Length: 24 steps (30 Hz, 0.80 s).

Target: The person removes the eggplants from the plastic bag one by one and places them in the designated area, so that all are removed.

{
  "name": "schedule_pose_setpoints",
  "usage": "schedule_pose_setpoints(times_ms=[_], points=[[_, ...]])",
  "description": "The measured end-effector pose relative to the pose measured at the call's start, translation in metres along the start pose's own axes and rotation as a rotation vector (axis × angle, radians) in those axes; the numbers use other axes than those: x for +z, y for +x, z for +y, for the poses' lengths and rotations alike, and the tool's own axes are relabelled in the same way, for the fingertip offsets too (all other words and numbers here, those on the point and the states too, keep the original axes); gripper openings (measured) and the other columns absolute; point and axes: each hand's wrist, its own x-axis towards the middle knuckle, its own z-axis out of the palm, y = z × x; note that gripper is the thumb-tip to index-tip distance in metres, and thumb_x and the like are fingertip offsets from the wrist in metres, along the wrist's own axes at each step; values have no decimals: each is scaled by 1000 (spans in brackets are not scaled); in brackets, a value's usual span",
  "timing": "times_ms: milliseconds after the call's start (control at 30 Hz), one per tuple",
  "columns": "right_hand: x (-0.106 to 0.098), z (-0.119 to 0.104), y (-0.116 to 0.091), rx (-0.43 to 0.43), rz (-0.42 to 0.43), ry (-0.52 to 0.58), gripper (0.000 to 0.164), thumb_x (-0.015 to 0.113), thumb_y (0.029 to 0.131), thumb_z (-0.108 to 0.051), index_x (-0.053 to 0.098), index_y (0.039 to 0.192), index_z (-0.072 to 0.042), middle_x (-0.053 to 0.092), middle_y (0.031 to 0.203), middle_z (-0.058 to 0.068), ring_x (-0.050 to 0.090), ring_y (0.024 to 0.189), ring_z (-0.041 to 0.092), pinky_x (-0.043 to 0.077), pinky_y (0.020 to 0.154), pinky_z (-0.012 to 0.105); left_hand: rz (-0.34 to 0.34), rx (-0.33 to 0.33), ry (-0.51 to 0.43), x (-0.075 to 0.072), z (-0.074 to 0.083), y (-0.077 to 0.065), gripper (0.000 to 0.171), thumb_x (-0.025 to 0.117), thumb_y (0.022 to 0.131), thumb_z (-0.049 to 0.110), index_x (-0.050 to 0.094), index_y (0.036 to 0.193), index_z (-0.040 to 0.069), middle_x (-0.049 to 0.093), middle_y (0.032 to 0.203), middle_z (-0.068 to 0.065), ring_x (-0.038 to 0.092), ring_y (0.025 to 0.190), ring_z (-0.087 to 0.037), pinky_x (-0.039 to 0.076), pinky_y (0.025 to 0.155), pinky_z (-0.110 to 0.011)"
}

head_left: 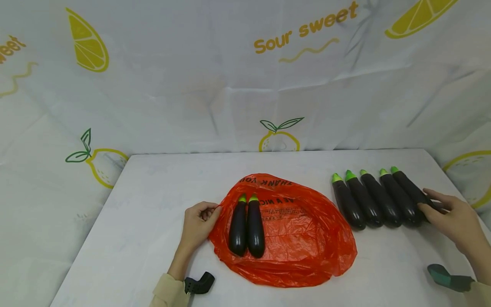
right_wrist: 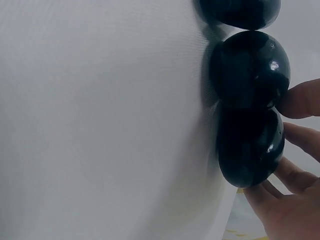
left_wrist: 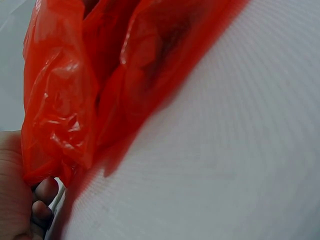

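A red plastic bag (head_left: 299, 238) lies spread with its mouth wide, in the middle of the head view. Two dark eggplants (head_left: 255, 230) with green stem ends lie side by side in its left part. My left hand (head_left: 198, 226) pinches the bag's left rim between thumb and fingers; in the left wrist view the red plastic (left_wrist: 60, 115) hangs over the fingers. To the right, my right hand (head_left: 454, 217) grips the rightmost eggplant (head_left: 408, 186) of a row near its lower end. In the right wrist view the thumb sits between this eggplant (right_wrist: 250, 150) and its neighbour (right_wrist: 250, 70).
Several more eggplants (head_left: 377, 198) lie slanted in that row right of the bag, stems toward the back, nearly touching. The white table (head_left: 161, 192) ends at a pale curtain (head_left: 184, 85) with lemon prints. Dark wrist devices (head_left: 200, 283) sit by both sleeves.
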Motion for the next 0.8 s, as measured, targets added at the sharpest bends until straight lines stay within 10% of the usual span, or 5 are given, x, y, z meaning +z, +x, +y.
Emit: schedule_pose_setpoints(times_ms=[167,267,400,567,800], points=[[1,-3,-5,-35,62,-8,55,57,100,-15,44,142,17,39,141,50,42,121,66,47,104,16,-4,-2,10,0,1,0,5,77,90,10,79,94,12,67,73,1,50,64,-5,46,58,-19],[3,-6,-8,-57,110,-19,53,58,100,-14,46,141,16,41,141,48,42,122,63,28,125,38,-5,-5,16,-1,2,0,5,77,90,10,79,93,12,66,73,2,50,63,-5,46,57,-20],[4,-14,-12,-79,157,-25,51,63,98,-15,51,139,14,47,137,46,53,119,46,24,114,6,-8,-3,21,-1,2,0,4,77,90,11,79,94,12,67,73,2,50,63,-5,46,57,-20],[3,-27,-17,-126,194,21,51,68,96,-20,57,136,10,53,133,42,31,96,-26,22,91,-9,-3,1,17,-1,1,0,4,76,91,12,79,93,13,66,72,1,49,64,-5,45,57,-19],[4,-50,-23,-168,205,140,51,75,92,-21,62,134,5,47,110,-42,37,94,-30,29,79,-10,0,1,13,-1,3,1,4,76,91,12,79,93,13,66,71,1,49,64,-5,45,57,-19]])
